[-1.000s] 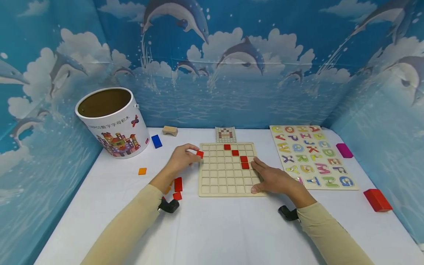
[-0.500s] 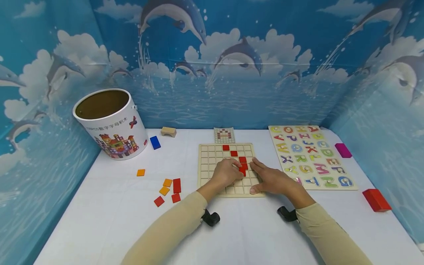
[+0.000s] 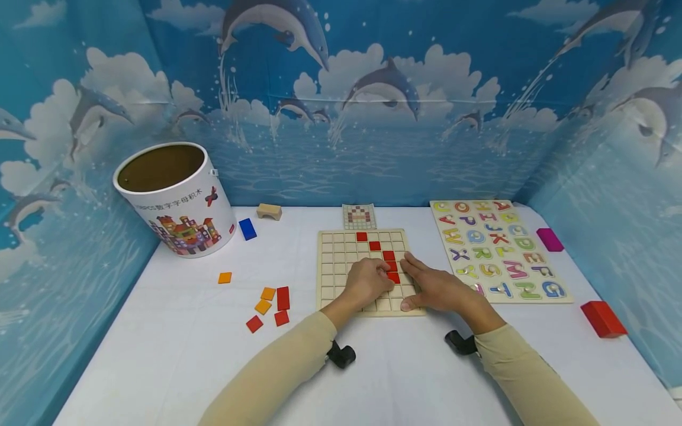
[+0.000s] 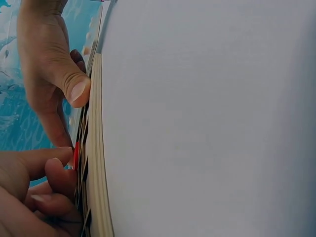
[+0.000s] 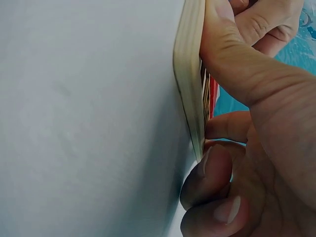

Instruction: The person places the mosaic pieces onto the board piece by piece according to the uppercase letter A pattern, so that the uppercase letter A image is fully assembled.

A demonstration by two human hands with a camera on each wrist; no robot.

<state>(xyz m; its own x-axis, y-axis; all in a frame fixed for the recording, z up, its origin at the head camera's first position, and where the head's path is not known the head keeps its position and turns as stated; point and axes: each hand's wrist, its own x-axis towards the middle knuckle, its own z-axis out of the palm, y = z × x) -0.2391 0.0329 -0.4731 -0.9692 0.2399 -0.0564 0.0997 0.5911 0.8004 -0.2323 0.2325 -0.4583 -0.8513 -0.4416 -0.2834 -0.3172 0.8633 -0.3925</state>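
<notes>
— Head view: the left hand (image 3: 367, 281) sits on the board (image 3: 341, 266), fingers curled round a red tile (image 3: 393, 277) at the foot of the red diagonal — likely seating it in its cell.

— And the right hand (image 3: 434, 287)?

— Fingers straight, flat on the board's right edge, thumb at the near corner — probably steadying it.

— Is the tile fully down?

— Can't tell; fingers cover it, and both wrist views show the board edge-on.

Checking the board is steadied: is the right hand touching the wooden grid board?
Touching: the right wrist view shows the right hand's thumb pressed on the grid board's edge.
</notes>
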